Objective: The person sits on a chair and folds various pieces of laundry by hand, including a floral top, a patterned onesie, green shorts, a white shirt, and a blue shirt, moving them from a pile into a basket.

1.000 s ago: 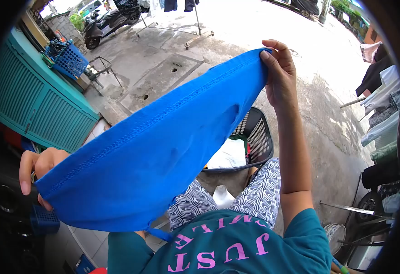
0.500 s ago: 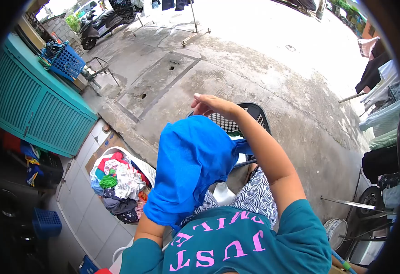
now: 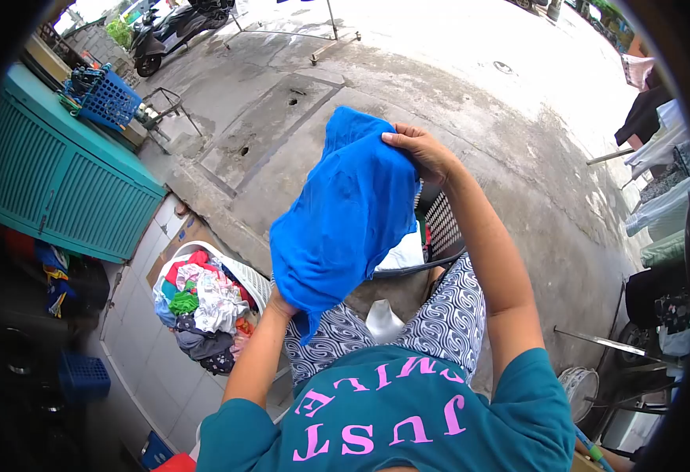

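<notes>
While our right hand (image 3: pixel 423 149) pinches the top edge of the blue garment (image 3: pixel 345 212), our left hand sits hidden inside it, grip unclear, above the black basket (image 3: pixel 443 228) and white laundry basket (image 3: pixel 203 303)

Bright daylight from above, glare washing out the concrete ground (image 3: pixel 471 47) at the top edge, dim shadow at the left edge, strong fisheye bending, black vignette in the corners, centre sharp.
</notes>
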{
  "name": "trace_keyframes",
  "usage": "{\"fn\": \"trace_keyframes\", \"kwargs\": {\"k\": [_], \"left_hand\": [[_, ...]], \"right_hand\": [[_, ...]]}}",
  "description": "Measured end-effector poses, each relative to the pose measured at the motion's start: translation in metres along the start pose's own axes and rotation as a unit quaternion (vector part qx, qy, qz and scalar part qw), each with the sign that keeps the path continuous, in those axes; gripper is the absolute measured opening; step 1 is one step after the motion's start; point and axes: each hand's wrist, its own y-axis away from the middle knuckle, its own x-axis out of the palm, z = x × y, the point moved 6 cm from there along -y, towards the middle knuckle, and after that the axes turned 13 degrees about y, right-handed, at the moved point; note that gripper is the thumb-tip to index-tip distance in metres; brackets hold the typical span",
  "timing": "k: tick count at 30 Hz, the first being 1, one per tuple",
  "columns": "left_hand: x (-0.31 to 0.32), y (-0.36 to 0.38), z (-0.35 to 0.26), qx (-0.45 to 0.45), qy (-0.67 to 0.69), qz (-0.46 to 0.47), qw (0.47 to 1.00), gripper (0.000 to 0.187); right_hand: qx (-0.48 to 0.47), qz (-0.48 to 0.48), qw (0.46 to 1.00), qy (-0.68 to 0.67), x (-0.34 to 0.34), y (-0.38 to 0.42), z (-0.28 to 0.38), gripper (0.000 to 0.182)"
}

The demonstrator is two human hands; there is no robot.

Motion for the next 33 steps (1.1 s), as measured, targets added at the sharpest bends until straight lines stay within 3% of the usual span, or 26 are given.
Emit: {"fn": "trace_keyframes", "kwargs": {"k": [3, 5, 6, 7, 9, 11, 12, 14, 15, 17, 20, 24, 28, 30, 33], "left_hand": [[-0.018, -0.002, -0.011, -0.007, 0.027, 0.037, 0.999, 0.051], [0.001, -0.009, -0.027, 0.005, 0.013, 0.023, 1.0, 0.048], [-0.009, -0.022, -0.041, 0.039, -0.072, -0.021, 0.996, 0.041], [-0.004, -0.028, -0.051, 0.04, -0.072, -0.019, 0.996, 0.041], [0.009, -0.034, -0.082, 0.12, -0.328, -0.075, 0.934, 0.036], [0.025, -0.04, -0.114, 0.205, -0.322, -0.117, 0.917, 0.034], [0.034, -0.044, -0.121, 0.205, -0.322, -0.115, 0.917, 0.034], [0.057, -0.042, -0.142, 0.29, -0.402, -0.132, 0.859, 0.031], [0.065, -0.043, -0.147, 0.291, -0.402, -0.132, 0.858, 0.031], [0.084, -0.05, -0.151, 0.272, -0.459, -0.075, 0.842, 0.03], [0.107, -0.06, -0.154, 0.256, -0.509, -0.061, 0.82, 0.028], [0.129, -0.069, -0.152, 0.271, -0.58, -0.031, 0.768, 0.031], [0.127, -0.081, -0.151, 0.274, -0.582, -0.013, 0.765, 0.037], [0.115, -0.087, -0.147, 0.217, -0.53, -0.053, 0.818, 0.04], [0.125, -0.081, -0.131, 0.201, -0.526, -0.054, 0.825, 0.04]], "right_hand": [[-0.002, -0.054, 0.998, -0.021, -0.016, 0.007, -0.002, 0.031], [0.012, -0.07, 0.997, -0.023, -0.026, 0.006, -0.007, 0.034], [0.018, -0.11, 0.994, -0.024, -0.034, 0.007, -0.008, 0.033], [0.024, -0.15, 0.988, -0.026, -0.042, 0.011, -0.009, 0.032], [0.026, -0.162, 0.986, -0.033, -0.056, 0.017, -0.013, 0.028], [0.017, -0.165, 0.985, 0.035, -0.075, 0.017, -0.024, 0.027], [0.039, -0.21, 0.975, 0.062, -0.083, 0.022, -0.029, 0.026], [0.028, -0.231, 0.972, 0.045, -0.078, 0.033, -0.03, 0.027], [0.017, -0.25, 0.968, 0.026, -0.079, 0.035, -0.029, 0.028], [-0.004, -0.211, 0.977, 0.022, -0.08, 0.033, -0.027, 0.028], [-0.011, -0.174, 0.984, 0.042, -0.083, 0.035, -0.019, 0.029], [-0.054, -0.183, 0.969, 0.158, -0.094, 0.039, -0.006, 0.027], [-0.063, -0.22, 0.954, 0.196, -0.106, 0.045, -0.009, 0.024], [-0.06, -0.232, 0.951, 0.194, -0.111, 0.047, -0.016, 0.023], [-0.053, -0.25, 0.954, 0.155, -0.094, 0.061, -0.005, 0.03]]}}
